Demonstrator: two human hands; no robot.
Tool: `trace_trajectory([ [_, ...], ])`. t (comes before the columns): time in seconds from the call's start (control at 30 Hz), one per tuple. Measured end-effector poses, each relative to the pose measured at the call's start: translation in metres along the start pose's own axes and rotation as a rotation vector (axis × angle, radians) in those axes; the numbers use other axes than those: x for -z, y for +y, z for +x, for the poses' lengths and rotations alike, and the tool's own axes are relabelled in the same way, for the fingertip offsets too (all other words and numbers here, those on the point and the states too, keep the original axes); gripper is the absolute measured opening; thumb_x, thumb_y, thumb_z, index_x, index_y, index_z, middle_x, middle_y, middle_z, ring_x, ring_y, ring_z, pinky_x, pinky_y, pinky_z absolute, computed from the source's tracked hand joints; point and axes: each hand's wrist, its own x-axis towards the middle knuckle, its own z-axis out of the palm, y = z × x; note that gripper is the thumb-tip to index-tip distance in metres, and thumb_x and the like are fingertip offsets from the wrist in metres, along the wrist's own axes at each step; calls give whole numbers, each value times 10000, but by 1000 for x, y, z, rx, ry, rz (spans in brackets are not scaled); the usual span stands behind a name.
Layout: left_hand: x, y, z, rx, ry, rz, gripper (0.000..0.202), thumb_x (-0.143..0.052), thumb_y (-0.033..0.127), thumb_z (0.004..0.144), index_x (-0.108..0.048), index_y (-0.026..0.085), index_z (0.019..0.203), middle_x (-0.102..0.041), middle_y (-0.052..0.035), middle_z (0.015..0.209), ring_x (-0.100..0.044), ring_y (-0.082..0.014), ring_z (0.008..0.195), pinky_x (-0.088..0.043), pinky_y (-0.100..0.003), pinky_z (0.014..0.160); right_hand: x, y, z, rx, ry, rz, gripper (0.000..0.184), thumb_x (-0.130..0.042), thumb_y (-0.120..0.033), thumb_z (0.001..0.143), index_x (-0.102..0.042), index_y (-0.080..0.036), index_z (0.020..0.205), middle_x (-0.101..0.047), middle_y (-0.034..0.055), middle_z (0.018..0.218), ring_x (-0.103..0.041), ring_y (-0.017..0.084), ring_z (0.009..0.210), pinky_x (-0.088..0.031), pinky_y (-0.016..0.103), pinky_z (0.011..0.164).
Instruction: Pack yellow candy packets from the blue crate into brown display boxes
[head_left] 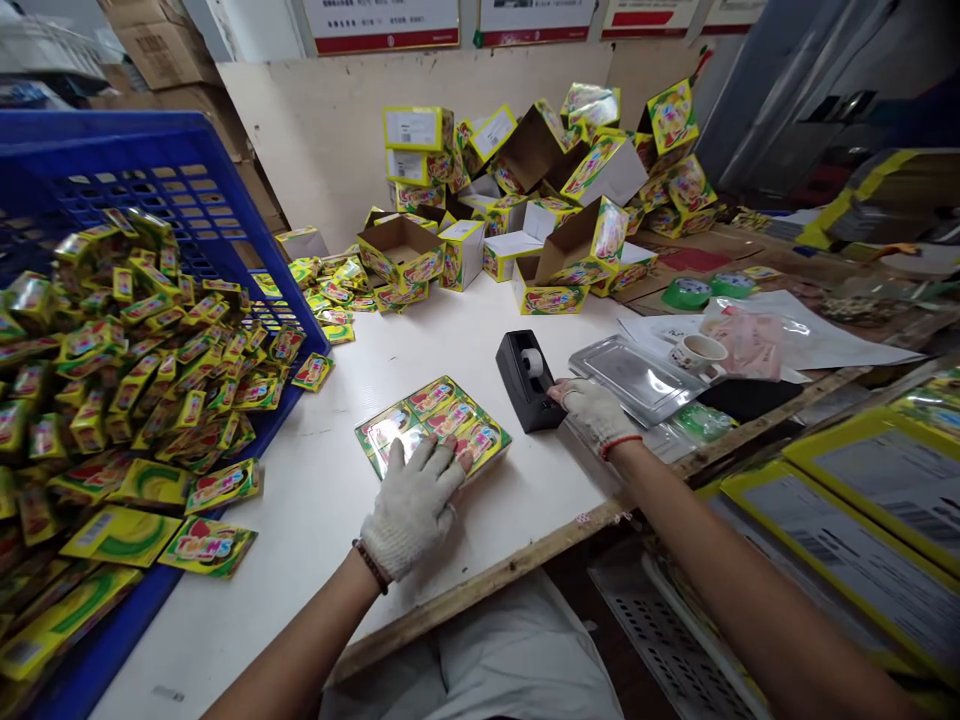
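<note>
Directly beneath the loosely spread, ungripping fingers of the white-gloved left hand (412, 500): glossy yellow-green rectangular pack (442, 398), flat on the white tabletop (307, 500). At the black plastic tape dispenser's (523, 385) near end, white-gloved right hand (596, 410), fingers partly bent (grip unclear). Some room toward the blue plastic crate (112, 135); worn wooden edge (525, 562) nearer. Pack lettering bright, not surely readable.

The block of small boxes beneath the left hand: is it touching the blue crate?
Apart. The head view shows a strip of white tabletop lying between the block of small boxes and the blue crate.
</note>
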Motion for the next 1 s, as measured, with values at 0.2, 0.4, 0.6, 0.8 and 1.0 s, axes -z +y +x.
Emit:
trace_trajectory([
  [0.2, -9, -4, 1, 12, 93, -24, 512, -549, 212, 873, -513, 220, 1384, -530, -117, 1462, -446, -367, 1319, -326, -660, 1050, 12, -5, -42, -87, 74, 153, 252, -595, -438, 747, -682, -203, 718, -695, 104, 1097, -612, 267, 1029, -460, 396, 927],
  [0.4, -16, -7, -4, -27, 176, -49, 421, -497, 201, 904, -564, 208, 1319, -602, -127, 1376, -500, -365, 1270, -345, -655, 1027, -7, 13, -81, -272, 21, 297, 419, -530, -637, 770, -582, -228, 696, -605, 39, 656, -572, 204, 662, -451, 316, 602],
  [0.6, -40, -15, -17, -118, 357, -41, 439, -499, 110, 830, -593, 176, 1254, -658, -139, 1275, -574, -303, 1182, -373, -584, 1064, -31, 22, -72, -383, -63, 432, 385, -531, -626, 724, -479, -246, 696, -578, 17, 643, -575, 162, 592, -416, 248, 489],
  [0.8, -52, -11, -28, -53, 604, -63, 388, -509, 97, 827, -602, 202, 1189, -657, -133, 1153, -579, -263, 1069, -503, -474, 937, -24, 19, -75, -437, -146, 438, 300, -564, -514, 707, -441, -248, 645, -490, -5, 507, -455, 130, 440, -313, 246, 403],
  [1.0, -51, -4, -27, 2, 655, -174, 426, -527, 90, 786, -580, 201, 1194, -642, -124, 1107, -578, -259, 1022, -527, -465, 913, -19, -11, -101, -358, -278, 486, 365, -608, -572, 675, -486, -231, 635, -500, -16, 518, -472, 125, 475, -377, 259, 461],
])
